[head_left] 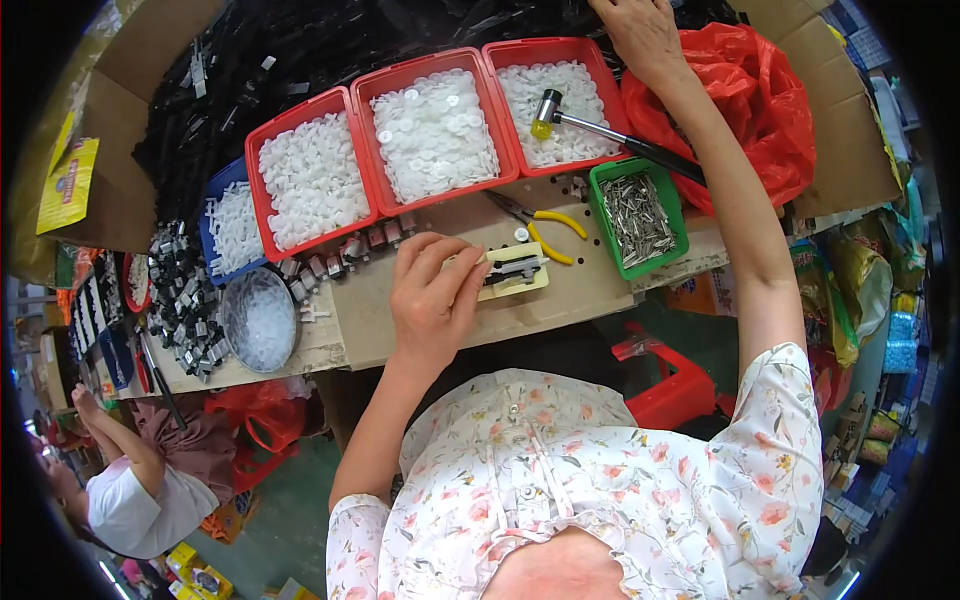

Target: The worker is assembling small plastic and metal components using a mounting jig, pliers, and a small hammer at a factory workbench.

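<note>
My left hand point(432, 300) is at the bench's near edge, fingers closed at the left end of a cream block point(530, 284). On that block lies a slim black and silver part point(513, 268); whatever is between my fingertips is hidden. My right arm stretches far forward, and my right hand point(640, 38) is over the heap of black plastic parts point(430, 25). Its fingers look extended, with the tips cut off by the upper edge. Pliers with yellow handles point(557, 228) lie just beyond the block.
Three red trays point(325, 236) hold small white plastic pieces. A hammer point(620, 137) rests across the right one. A green box point(652, 265) holds metal pins. Further around are a red bag point(760, 110), a round bowl point(292, 335) and, lower left, another person point(150, 500).
</note>
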Available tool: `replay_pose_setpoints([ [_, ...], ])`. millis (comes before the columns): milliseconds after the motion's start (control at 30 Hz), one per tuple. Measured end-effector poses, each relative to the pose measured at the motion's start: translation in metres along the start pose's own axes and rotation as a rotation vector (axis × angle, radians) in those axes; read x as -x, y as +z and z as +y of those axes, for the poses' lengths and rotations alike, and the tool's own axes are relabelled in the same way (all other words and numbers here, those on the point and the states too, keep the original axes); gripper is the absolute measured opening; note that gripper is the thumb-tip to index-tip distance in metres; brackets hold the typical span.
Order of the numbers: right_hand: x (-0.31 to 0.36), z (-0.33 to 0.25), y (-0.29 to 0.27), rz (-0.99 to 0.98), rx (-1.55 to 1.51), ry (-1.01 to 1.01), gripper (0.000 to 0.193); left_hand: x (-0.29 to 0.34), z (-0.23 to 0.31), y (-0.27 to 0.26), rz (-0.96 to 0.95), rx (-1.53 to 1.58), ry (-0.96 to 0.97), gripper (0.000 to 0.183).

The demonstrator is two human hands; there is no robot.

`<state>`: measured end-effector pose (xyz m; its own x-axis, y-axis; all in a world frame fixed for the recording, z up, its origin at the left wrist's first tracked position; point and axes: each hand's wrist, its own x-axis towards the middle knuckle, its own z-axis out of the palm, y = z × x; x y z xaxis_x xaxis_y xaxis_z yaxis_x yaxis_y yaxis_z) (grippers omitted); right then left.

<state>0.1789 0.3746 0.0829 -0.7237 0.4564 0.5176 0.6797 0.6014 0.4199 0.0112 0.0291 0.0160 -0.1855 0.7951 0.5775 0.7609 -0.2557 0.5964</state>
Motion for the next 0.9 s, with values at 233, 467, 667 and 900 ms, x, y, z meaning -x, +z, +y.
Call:
replay_pose_setpoints([
  [233, 0.018, -0.015, -0.028, 0.084, -0.086, -0.006, 0.008, -0.007, 0.004, -0.011, 0.037, 0.064, -0.044, 0.025],
  [467, 0.078, -0.132, -0.128, 0.131, -0.374, -0.351, 0.027, -0.016, 0.002, -0.013, 0.174, 1.006, -0.672, 0.042],
  [667, 0.097, -0.147, -0.138, -0.062, -0.687, -0.271, 0.037, -0.004, -0.008, -0.017, 0.119, 1.089, -0.689, 0.03],
  [900, 0.122, -0.145, -0.136, -0.362, -1.31, 0.008, 0.04, 0.01, -0.001, -0.02, 0.086, 1.049, -0.699, 0.031],
])
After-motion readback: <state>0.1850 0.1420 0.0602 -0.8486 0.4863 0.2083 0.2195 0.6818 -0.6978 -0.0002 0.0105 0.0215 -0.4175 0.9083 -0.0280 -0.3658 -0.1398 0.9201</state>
